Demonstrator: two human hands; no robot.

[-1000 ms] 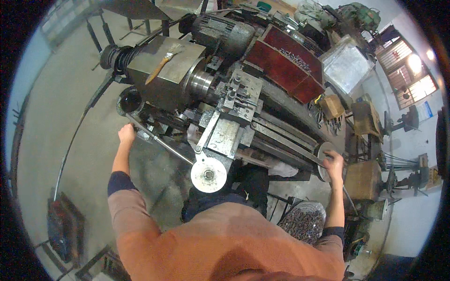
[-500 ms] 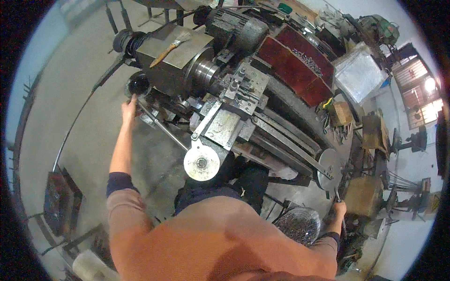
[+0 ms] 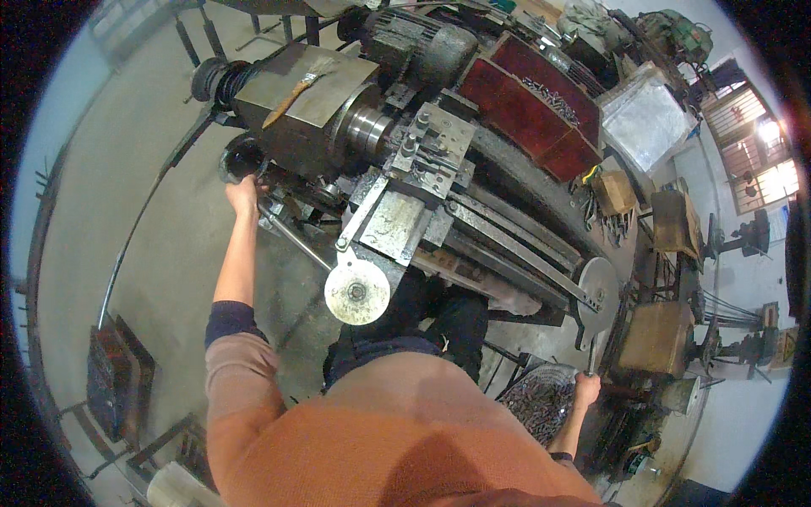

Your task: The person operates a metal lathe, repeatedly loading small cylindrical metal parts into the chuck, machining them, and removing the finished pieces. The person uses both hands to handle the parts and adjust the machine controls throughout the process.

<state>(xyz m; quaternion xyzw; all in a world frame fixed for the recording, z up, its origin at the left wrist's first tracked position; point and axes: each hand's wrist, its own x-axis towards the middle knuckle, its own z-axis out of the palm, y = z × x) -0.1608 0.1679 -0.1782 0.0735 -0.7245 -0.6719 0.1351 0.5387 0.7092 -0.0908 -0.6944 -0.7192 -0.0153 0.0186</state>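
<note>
A small metal lathe (image 3: pixel 395 156) stands in front of me, with its spindle (image 3: pixel 369 129) beside the tool post (image 3: pixel 427 145). My right hand (image 3: pixel 587 389) is closed round a lever handle (image 3: pixel 592 355) that hangs from the round grey disc (image 3: pixel 598 291) at the machine's right end. At the left, my left hand (image 3: pixel 243 194) is closed beside a dark round cup (image 3: pixel 241 158), near a slanting metal rod (image 3: pixel 296 238). What its fingers hold is hidden. A pale round disc (image 3: pixel 357 291) with a flat link arm sits at the front of the slide.
A wooden-handled brush (image 3: pixel 291 100) lies on the headstock. Behind the bed are an electric motor (image 3: pixel 422 46) and a red tray (image 3: pixel 541 110) with small metal pieces. A basket of metal bits (image 3: pixel 538 401) stands below my right arm. A dark box (image 3: pixel 118 384) is on the floor at left.
My right hand has swung the lever handle left, and the grey disc has turned with it. My left hand has moved slightly in beside the dark cup. The whole view has shifted a little.
</note>
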